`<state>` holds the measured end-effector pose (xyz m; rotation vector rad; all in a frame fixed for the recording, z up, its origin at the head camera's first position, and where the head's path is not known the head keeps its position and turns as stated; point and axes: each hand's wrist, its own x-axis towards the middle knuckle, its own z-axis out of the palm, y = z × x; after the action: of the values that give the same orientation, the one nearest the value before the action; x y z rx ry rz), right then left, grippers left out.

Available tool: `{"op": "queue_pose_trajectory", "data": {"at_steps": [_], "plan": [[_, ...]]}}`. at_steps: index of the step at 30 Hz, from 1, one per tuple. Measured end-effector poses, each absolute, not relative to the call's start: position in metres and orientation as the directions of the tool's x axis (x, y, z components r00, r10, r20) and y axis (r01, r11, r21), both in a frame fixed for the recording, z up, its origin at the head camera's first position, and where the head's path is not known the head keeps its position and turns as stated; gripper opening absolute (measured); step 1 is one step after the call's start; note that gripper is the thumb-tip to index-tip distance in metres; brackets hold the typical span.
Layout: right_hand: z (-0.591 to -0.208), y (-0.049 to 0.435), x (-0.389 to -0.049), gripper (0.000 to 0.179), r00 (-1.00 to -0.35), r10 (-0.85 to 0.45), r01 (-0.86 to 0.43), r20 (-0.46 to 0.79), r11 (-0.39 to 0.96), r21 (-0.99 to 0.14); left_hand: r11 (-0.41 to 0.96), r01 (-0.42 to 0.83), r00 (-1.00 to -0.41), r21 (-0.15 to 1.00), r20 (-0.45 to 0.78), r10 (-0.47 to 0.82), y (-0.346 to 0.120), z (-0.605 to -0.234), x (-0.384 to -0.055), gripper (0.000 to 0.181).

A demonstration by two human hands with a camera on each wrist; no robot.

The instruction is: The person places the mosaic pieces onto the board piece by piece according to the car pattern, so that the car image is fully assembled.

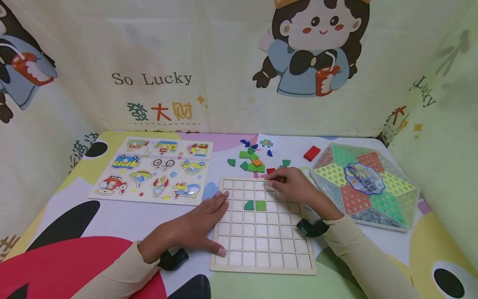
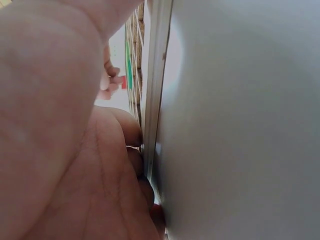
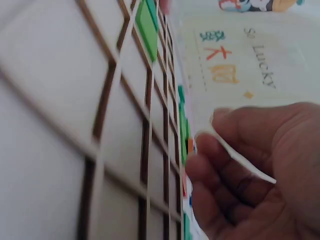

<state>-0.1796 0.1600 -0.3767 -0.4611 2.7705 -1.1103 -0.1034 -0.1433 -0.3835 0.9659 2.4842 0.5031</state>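
Observation:
A wooden grid board lies in front of me, with a green quarter-circle piece and a green square piece side by side in its upper cells. My left hand rests on the board's left edge, fingers and thumb spread; the left wrist view shows the palm beside the rim. Over the board's far edge is my right hand, its loosely bent fingers close to a red piece. In the right wrist view the thumb and fingers show no piece between them.
Loose green pieces, an orange square and blue pieces lie beyond the board, near a pattern card. A vehicle puzzle lies left; a red block and a star-patterned box lie right.

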Motion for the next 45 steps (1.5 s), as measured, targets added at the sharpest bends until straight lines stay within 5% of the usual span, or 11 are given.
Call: {"op": "queue_pose_trajectory", "data": {"at_steps": [24,45], "plan": [[-0.385,0.188,-0.216,0.025,-0.999,-0.036,-0.011,-0.017,0.662,-0.749,0.69,0.557,-0.664,0.463,-0.251,0.704,-0.145,-0.385,-0.104,0.115],[-0.392,0.186,-0.213,0.023,-0.998,-0.058,-0.047,0.008,0.702,-0.711,0.683,0.544,-0.661,0.487,-0.253,0.707,-0.144,-0.382,-0.104,0.115]]}}
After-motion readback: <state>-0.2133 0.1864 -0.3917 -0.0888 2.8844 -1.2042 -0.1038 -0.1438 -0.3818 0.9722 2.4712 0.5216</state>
